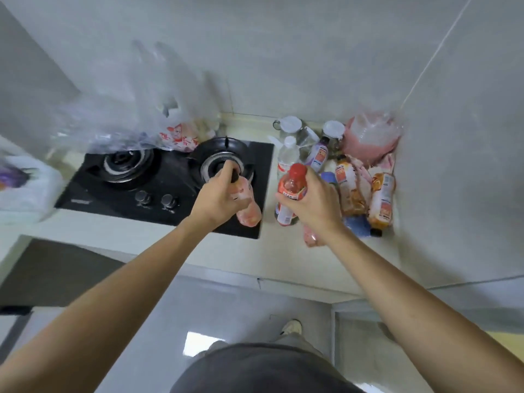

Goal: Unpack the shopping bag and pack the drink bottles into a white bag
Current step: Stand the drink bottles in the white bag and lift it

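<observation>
At the far left edge a white bag rests on the counter, with a purple item visible inside it. A clear plastic shopping bag with red print stands behind the black two-burner gas hob; the bag is blurred. The hob carries two control knobs along its front edge.

The left arm extends forward over the hob. The left hand is curled round a pink drink bottle near its dark cap, holding it above the right burner, base tilted toward the person.

The right arm extends forward over the counter beside the hob. The right hand is clamped round a red-capped bottle with a red and white label, held nearly upright. A second pink bottle shows below the right wrist; whether that hand also holds it cannot be told.

On the counter to the right, near the wall corner:
- one clear water bottle with white cap;
- one purple bottle;
- two orange bottles, lying down;
- two white-lidded jars;
- one pink plastic bag;
- one blue item, partly hidden.
</observation>
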The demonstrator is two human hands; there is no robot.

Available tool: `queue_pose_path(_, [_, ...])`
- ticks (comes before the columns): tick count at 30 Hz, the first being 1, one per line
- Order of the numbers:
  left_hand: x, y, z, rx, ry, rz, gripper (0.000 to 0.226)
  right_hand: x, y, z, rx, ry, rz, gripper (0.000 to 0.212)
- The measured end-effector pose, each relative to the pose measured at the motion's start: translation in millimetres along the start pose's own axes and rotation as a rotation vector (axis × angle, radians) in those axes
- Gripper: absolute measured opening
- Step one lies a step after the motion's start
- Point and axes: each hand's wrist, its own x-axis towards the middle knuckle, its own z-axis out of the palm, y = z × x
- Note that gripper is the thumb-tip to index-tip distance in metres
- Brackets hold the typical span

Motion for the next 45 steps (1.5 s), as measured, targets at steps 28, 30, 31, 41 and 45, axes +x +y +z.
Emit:
queue_pose_path(28, [-315,-407,-402,0.125,0.534,-0.440,0.050,-74,-525,414,0.148,-0.502,-0.481,0.070])
queue_pose_path(30, [-301,-440,-416,0.123,0.522,-0.449,0.052,-56,-538,447,0.144,-0.495,-0.468,0.073])
queue_pose_path(31, [-292,-457,-423,0.120,0.509,-0.451,0.053,-46,-545,462,0.147,-0.494,-0.455,0.074])
queue_pose_path(41, [-163,-573,-491,0.091,0.430,-0.435,0.049,71,-596,570,0.156,-0.447,-0.266,0.069])
queue_pose_path(45, [-113,-609,-495,0.061,0.295,-0.383,0.060,107,-594,598,0.210,-0.422,-0.125,0.067])
